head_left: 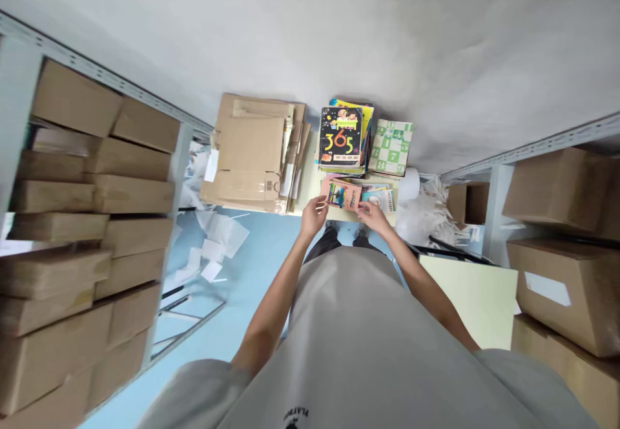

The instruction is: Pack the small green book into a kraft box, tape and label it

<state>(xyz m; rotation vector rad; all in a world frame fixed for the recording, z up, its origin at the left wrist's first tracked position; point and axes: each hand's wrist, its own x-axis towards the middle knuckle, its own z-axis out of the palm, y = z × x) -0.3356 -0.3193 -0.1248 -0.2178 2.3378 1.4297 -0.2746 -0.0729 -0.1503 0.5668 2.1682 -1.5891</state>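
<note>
A small pink book (352,198) with a colourful picture on its cover lies between my two hands at the table's near edge. My left hand (314,216) has its fingers curled at the book's left edge. With thumb and fingers, my right hand (374,215) pinches the lower right corner. Beside and partly beneath it are other thin booklets (384,198), one with a light blue cover. Just behind stands a stack of books topped by a black "365" book (341,137). To its right is a pile with a green-and-white checked number cover (392,146).
Flattened cardboard boxes (249,145) are stacked on the table's left. Shelves of brown cartons (133,238) rise on the left, with more cartons (557,280) on the right. Paper sheets (213,248) litter the blue floor. A pale yellow board (469,296) stands near my right arm.
</note>
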